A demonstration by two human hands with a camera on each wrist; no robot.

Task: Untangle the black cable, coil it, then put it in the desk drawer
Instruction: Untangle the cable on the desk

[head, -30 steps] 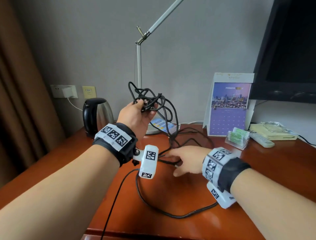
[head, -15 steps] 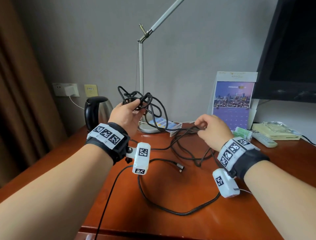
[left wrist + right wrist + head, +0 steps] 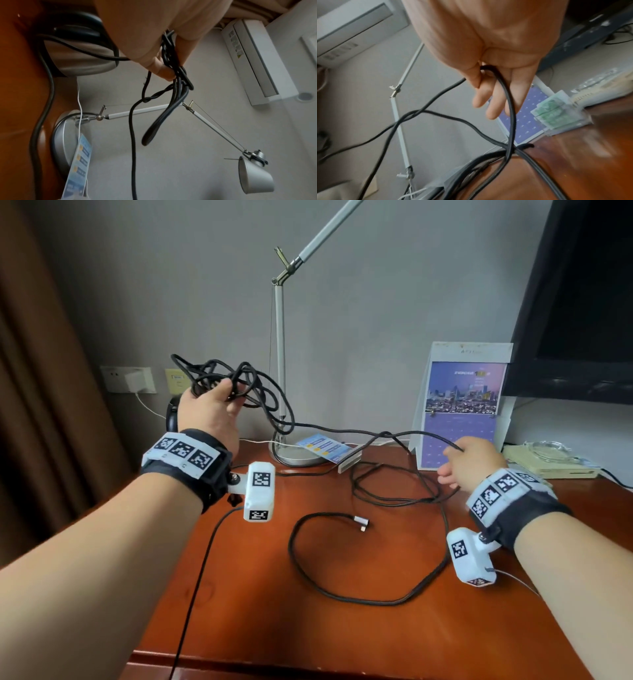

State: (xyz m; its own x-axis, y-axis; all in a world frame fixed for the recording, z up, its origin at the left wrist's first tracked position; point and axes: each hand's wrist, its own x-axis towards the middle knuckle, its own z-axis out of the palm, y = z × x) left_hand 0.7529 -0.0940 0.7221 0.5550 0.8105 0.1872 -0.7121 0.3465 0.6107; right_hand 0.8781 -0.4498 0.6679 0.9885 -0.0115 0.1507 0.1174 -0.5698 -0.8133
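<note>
The left hand (image 3: 209, 412), raised at the far left above the desk (image 3: 308, 628), clenches a tangled bunch of the black cable (image 3: 363, 601). The right hand (image 3: 471, 462), at the far right just in front of the calendar (image 3: 462, 405), pinches one strand, its other fingers loosely extended. The strand sags between the hands, and more cable lies looped on the desk with a plug end (image 3: 361, 522) near the middle.

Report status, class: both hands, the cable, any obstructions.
Left hand grips tangled bundle, raised. Right hand pinches a strand of black cable. Lamp close behind; loops lie loose on desk.
</note>
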